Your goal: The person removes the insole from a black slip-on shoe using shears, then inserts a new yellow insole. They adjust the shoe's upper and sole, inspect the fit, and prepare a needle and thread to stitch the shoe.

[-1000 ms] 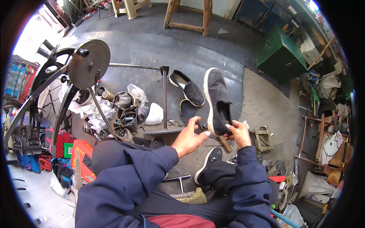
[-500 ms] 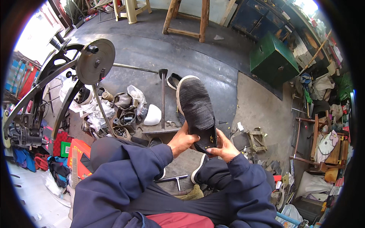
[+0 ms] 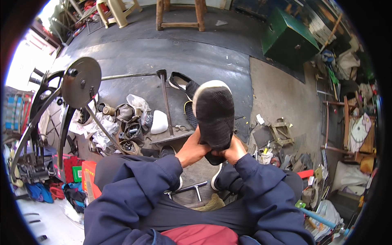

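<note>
Both my hands grip one black knit shoe with a white sole edge, held up in front of me, toe pointing away. My left hand is closed round the left side of its heel. On the other side my right hand is closed on the heel too, its fingertips partly hidden behind the shoe. Beyond it on the floor mat lies a second dark shoe with a pale lining. A dark sole-shaped piece with a yellow edge is partly covered by the held shoe.
At the left stands a black sewing machine with a round handwheel. Plastic bags and tins, a white scoop-like piece and an upright metal bar stand before me. A green box and a wooden stool are farther off.
The shoe has tipped up and moved slightly right, its opening now turned from view. My fingers have shifted round the heel. The head view has turned a little.
</note>
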Motion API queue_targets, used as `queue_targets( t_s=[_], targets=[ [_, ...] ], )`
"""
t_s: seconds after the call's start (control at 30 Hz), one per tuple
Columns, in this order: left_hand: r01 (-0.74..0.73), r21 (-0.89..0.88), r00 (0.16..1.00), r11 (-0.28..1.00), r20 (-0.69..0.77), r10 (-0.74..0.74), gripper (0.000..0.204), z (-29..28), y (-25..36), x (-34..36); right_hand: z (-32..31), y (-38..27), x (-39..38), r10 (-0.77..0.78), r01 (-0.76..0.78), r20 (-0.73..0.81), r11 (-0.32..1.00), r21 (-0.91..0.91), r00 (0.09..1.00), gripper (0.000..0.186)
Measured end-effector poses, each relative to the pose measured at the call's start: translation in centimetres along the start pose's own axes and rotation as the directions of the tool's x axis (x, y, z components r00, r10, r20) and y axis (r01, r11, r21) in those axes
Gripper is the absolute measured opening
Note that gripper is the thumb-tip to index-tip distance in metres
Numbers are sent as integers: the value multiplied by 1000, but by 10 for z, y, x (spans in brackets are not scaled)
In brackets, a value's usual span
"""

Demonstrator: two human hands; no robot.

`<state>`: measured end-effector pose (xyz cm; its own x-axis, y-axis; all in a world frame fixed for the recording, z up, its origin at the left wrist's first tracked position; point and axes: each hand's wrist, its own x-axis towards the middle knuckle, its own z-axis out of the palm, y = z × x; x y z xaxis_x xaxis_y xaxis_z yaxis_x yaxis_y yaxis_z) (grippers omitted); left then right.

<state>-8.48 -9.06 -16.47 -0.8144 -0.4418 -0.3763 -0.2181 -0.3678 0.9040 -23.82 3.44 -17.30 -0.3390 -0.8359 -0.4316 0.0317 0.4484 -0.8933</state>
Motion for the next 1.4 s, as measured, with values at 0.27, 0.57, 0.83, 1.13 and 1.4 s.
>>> queue_targets(
  t_s=[0.27, 0.57, 0.83, 1.13, 1.4],
  targets=[
    [127, 566, 984, 814, -175, -31, 44, 12, 17, -5, -9, -2, 4, 40, -1, -113, 944, 331, 993, 61],
    [81, 685, 991, 724, -133, 16, 41, 12, 18, -13, -9, 7, 3, 65, -126, 155, 895, 427, 986, 75],
    [32, 781, 994, 623, -89, 60, 36, 6, 6, -18, 7, 29, 13, -68, 68, -102, 998, -4, 992, 83],
    [189, 655, 982, 732, -131, -136, 37, 4, 0, -13, 8, 31, 23, -89, 84, -160, 996, -36, 983, 74],
    [145, 533, 985, 834, -156, -72, 29, 2, 10, -6, 0, 4, 15, 98, -95, 13, 914, 395, 995, 68]
  ],
)
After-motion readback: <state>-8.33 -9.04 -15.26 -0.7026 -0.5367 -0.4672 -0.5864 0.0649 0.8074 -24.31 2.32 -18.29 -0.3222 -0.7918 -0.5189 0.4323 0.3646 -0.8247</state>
